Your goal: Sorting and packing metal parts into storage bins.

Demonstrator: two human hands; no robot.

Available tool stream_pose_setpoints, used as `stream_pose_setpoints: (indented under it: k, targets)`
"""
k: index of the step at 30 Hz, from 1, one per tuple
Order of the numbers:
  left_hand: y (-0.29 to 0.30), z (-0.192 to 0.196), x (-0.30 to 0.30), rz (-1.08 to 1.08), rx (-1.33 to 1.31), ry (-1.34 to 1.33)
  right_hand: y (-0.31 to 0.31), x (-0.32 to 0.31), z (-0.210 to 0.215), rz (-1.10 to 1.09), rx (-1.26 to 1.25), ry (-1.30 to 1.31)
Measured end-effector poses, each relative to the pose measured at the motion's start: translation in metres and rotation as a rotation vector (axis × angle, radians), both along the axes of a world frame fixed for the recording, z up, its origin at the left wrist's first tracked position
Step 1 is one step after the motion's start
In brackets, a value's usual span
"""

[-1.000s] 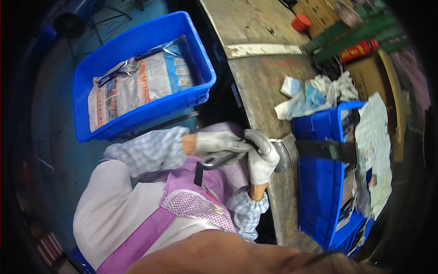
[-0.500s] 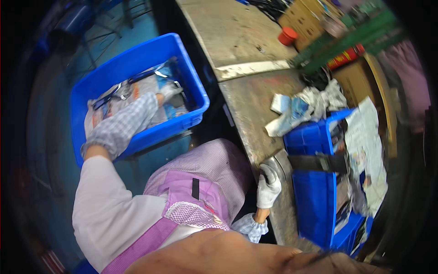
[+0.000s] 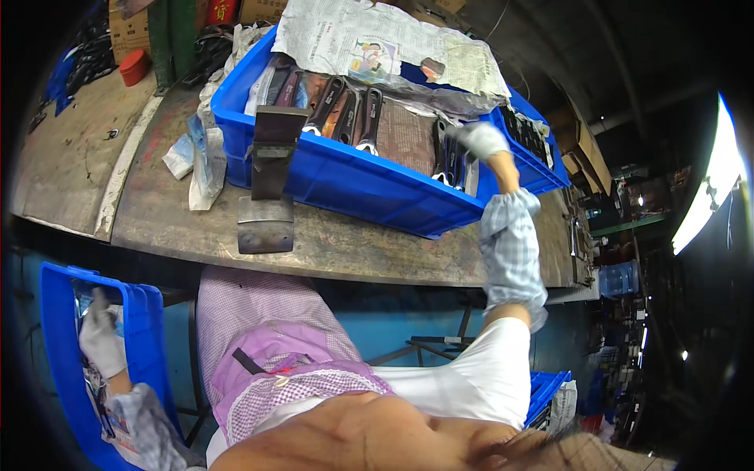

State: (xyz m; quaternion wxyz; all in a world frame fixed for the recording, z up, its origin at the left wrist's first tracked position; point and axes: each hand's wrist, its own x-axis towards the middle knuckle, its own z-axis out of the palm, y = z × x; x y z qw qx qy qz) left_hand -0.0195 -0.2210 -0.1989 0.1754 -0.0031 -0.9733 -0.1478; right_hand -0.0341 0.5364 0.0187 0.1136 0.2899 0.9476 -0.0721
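Stained and scuffed, a workbench point(image 3: 353, 250) stretches before the worker point(image 3: 275, 345). Below its left front edge, the gloved left hand point(image 3: 104, 345) is inside a blue bin point(image 3: 148, 337), its fingers' grasp impossible to tell. Atop it, the gloved right hand point(image 3: 484, 141) blurs beside dark-handled tools point(image 3: 370, 119) in a blue crate point(image 3: 338, 177), grip equally unclear; newspaper point(image 3: 322, 43) partly hides the crate's far side.

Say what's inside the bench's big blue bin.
Dark-handled tools along the near side, brown paper between; right hand at the right-end ones. Newspaper drapes over the far side, hiding whatever lies beneath.
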Motion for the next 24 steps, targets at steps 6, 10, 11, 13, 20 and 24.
stream_pose_setpoints:
  k: [6,10,11,13,20,24]
  targets:
    - [0.173,0.009,0.016,-0.408,0.243,0.189,-0.024,-0.014,-0.044,0.164,0.270,-0.248]
    - [0.216,0.019,0.017,-0.635,0.195,0.263,0.003,-0.001,-0.063,0.165,0.117,0.105]
    - [0.227,0.016,0.011,-0.689,0.197,0.278,0.027,0.006,-0.073,0.145,0.036,0.166]
    - [0.246,0.017,0.005,-0.762,0.124,0.322,0.042,0.017,-0.066,-0.026,-0.491,0.332]
    - [0.283,-0.019,0.012,-0.700,0.203,-0.060,-0.124,0.078,-0.026,0.102,-0.978,1.032]
    - [0.266,-0.045,0.022,-0.682,0.365,0.230,-0.251,0.074,-0.105,-0.013,-1.043,0.639]
